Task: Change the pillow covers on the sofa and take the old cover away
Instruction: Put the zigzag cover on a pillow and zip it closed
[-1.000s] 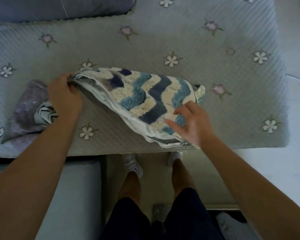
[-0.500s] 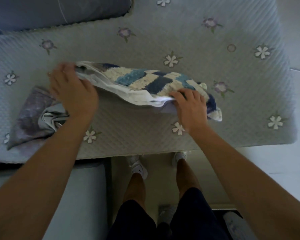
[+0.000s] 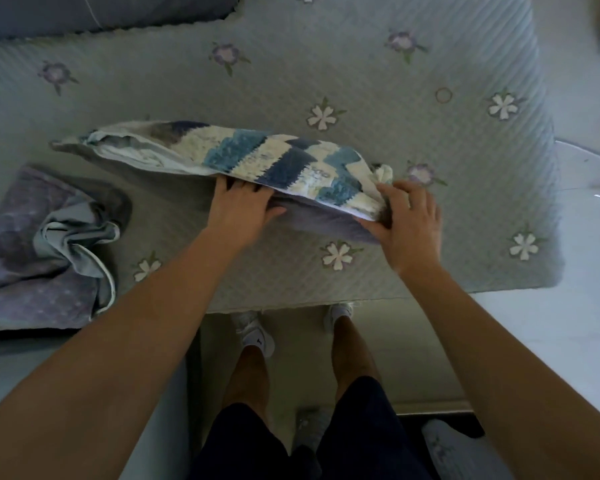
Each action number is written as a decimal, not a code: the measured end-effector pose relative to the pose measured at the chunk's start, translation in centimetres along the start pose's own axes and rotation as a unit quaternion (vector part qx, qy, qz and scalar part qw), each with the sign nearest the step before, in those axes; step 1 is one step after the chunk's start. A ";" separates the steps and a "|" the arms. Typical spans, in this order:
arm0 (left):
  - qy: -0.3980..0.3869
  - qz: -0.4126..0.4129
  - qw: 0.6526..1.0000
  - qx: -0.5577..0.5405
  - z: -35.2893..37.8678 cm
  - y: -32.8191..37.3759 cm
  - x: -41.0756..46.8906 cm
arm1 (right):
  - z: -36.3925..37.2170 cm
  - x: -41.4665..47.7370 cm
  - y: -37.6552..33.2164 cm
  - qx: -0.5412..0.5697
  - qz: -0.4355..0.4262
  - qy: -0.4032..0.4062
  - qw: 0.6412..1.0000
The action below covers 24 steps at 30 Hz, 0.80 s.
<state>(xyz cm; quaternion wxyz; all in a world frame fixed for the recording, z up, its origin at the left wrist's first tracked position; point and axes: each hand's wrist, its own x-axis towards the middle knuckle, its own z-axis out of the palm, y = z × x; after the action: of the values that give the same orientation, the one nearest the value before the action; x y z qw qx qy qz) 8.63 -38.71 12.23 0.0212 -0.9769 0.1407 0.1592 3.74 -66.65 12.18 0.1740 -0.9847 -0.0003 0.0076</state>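
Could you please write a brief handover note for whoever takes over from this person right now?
Left hand: fingers tucked under the near edge of the blue-and-white zigzag tufted pillow cover; grip unclear.
Right hand: grips that cover's right end.
A lilac pillow shows under the cover, on the quilted floral sofa pad.
Crumpled purple-grey cover lies at left, seemingly the old one.
To do: finish fitting, carry old cover away.
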 end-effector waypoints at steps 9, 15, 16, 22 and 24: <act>0.294 0.011 0.954 -0.066 -2.6 -1.4 -2.5 | -6.3 3.5 -3.7 0.204 0.013 0.130 0.970; 0.355 0.029 0.929 -0.097 -4.1 -2.8 -4.3 | -8.1 2.9 -3.9 0.285 0.041 0.005 0.958; 0.320 0.031 0.942 -0.100 -3.9 -2.6 -4.0 | -7.4 2.4 -2.9 0.256 0.050 -0.064 0.963; 0.241 -0.016 0.958 -0.153 -4.9 -0.6 -2.2 | -5.7 -1.3 -0.2 0.267 0.104 -0.017 0.958; 0.234 -0.005 0.954 -0.187 -5.9 0.3 -2.0 | -6.0 -1.6 -0.4 0.254 0.098 0.020 0.962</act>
<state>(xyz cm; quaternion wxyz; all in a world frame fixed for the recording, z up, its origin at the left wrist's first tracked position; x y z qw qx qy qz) 8.56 -39.03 18.48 -0.1945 -0.9740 0.1044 -0.0510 2.23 -68.36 17.99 0.4166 -0.9033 0.1020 0.0051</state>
